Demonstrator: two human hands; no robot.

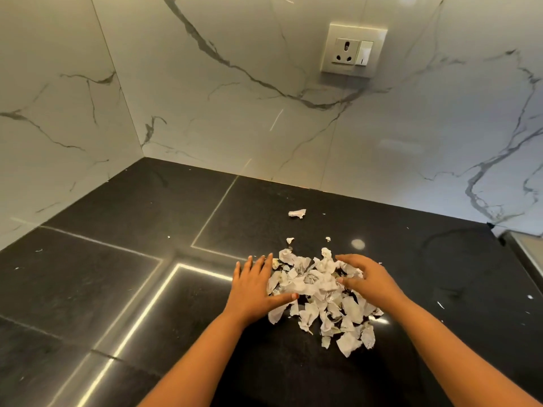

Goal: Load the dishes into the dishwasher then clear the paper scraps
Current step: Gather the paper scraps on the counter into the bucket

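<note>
A heap of torn white paper scraps [320, 298] lies on the black countertop [147, 289]. My left hand [254, 284] rests flat against the heap's left side, fingers spread, thumb touching the paper. My right hand [363, 277] lies on the heap's right side with fingers curved over the scraps; neither hand has lifted any. A bigger stray scrap [297, 213] sits alone farther back, and two tiny scraps [290, 239] lie between it and the heap. No dishes or dishwasher appear in view.
White marble walls [235, 113] meet in a corner behind the counter. A wall socket with switch [352, 49] is mounted above. Small paper crumbs dot the counter at left and right. A metal edge [526, 245] shows at the far right.
</note>
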